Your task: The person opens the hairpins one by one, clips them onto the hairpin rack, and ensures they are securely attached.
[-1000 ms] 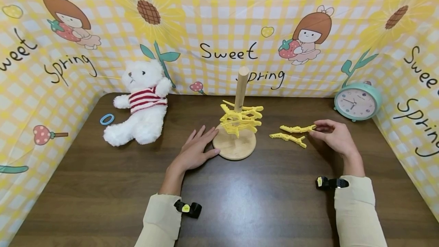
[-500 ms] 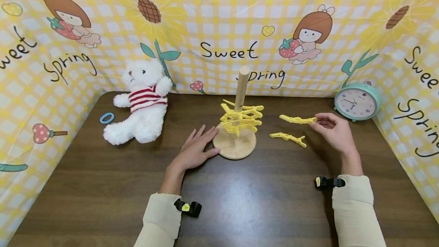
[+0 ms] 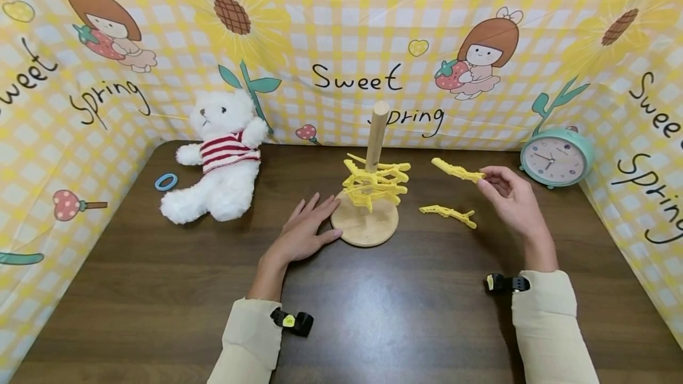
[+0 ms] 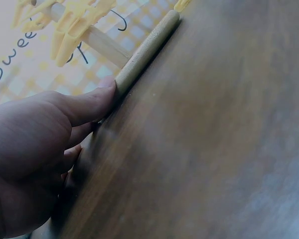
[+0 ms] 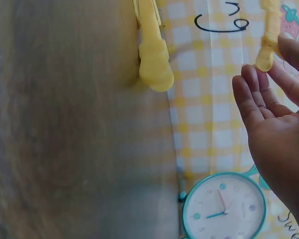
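My right hand (image 3: 514, 203) pinches one end of a yellow alligator hair clip (image 3: 455, 169) between thumb and fingers. The right wrist view shows that held clip (image 5: 269, 37) raised off the table. A second yellow hair clip (image 3: 449, 214) lies on the table, left of the hand. In the centre stands a wooden post (image 3: 377, 132) on a round wooden base (image 3: 368, 236), with several yellow clips (image 3: 375, 181) around its lower part. My left hand (image 3: 301, 234) lies at the base's left side, fingers spread; its thumb (image 4: 97, 102) touches the base's rim.
A white teddy bear (image 3: 229, 156) in a red-striped shirt sits at the back left, a blue ring (image 3: 166, 182) beside it. At the back right stands a mint-green alarm clock (image 3: 555, 157). Checked yellow cloth (image 3: 341, 28) walls the brown table (image 3: 395, 313) behind and on both sides.
My right hand has lifted the pinched clip off the table and carried it back and slightly left. My left hand has stayed at the base.
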